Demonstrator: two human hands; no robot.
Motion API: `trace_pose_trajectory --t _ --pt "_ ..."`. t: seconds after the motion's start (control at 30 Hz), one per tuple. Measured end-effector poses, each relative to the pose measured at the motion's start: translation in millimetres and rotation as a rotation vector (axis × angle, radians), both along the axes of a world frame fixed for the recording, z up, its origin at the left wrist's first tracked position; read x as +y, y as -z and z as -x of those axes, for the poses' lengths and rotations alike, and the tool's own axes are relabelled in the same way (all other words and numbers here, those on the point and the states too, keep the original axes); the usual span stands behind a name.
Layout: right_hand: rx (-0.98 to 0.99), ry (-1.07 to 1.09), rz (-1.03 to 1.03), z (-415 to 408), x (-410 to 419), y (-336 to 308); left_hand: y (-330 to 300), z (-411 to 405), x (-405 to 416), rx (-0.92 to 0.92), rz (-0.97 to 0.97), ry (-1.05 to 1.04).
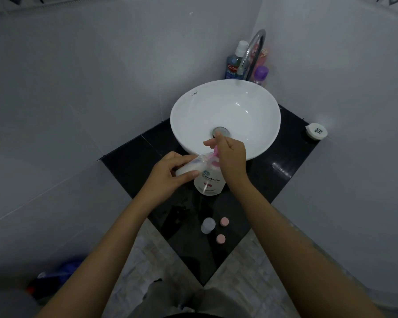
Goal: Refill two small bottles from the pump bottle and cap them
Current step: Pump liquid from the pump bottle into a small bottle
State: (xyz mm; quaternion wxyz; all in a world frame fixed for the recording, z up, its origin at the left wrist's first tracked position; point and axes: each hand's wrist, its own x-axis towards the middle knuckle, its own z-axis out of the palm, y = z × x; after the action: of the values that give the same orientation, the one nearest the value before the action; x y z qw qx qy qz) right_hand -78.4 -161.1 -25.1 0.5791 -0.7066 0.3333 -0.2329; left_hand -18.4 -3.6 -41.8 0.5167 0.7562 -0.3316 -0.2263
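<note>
Left hand (170,173) grips a tilted bottle (189,167) at the pump (210,180); right hand (230,154) presses its pink head beside the basin (257,134) rim.

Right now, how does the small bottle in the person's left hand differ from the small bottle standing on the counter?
The held small bottle lies tilted, its mouth at the pump bottle's pink spout; the standing small bottle is upright. The left hand grips the first; nothing touches the second, which stands beside two pink caps. The right hand rests on the pump. Both bottles look translucent and uncapped.
</note>
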Motion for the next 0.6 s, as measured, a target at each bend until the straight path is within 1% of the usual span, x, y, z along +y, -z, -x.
trace_pose_trajectory --t 0.1,0.23,0.33,0.43,0.6 --pt "0.016 -0.007 0.035 -2 -2 -5 -1 -2 1 -0.01 0.0 0.006" --pt "-0.073 0.029 -0.008 1 1 5 -1 -3 -1 -0.004 -0.006 0.016" --pt "-0.093 0.031 -0.022 3 2 13 2 -3 -2 -0.013 -0.037 0.018" --pt "-0.082 0.017 0.027 4 6 16 3 -2 0 0.008 -0.05 0.027" --pt "-0.027 -0.012 0.019 4 4 7 0 0 5 0.051 -0.005 0.024"
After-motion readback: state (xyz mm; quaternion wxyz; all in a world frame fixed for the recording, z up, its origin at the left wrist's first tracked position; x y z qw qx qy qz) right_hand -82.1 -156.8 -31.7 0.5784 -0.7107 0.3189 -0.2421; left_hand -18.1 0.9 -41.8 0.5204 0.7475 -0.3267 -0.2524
